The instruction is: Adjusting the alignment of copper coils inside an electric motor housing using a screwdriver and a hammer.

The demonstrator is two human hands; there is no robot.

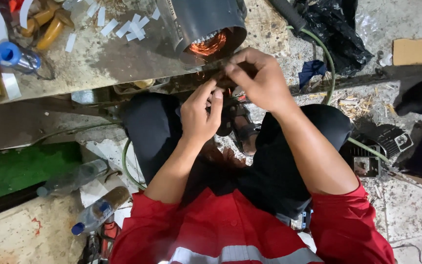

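Pinching a thin copper wire (219, 80) between closed fingertips, the left hand (199, 115) and the right hand (260, 80) work close together. The wire runs just beyond the fingers, below the grey motor stator (206, 24) with copper windings.

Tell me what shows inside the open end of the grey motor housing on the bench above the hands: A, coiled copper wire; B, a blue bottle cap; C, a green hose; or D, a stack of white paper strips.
A: the open end of the grey motor housing shows orange-glinting copper windings, just above the left hand and the right hand, which work close together below it.
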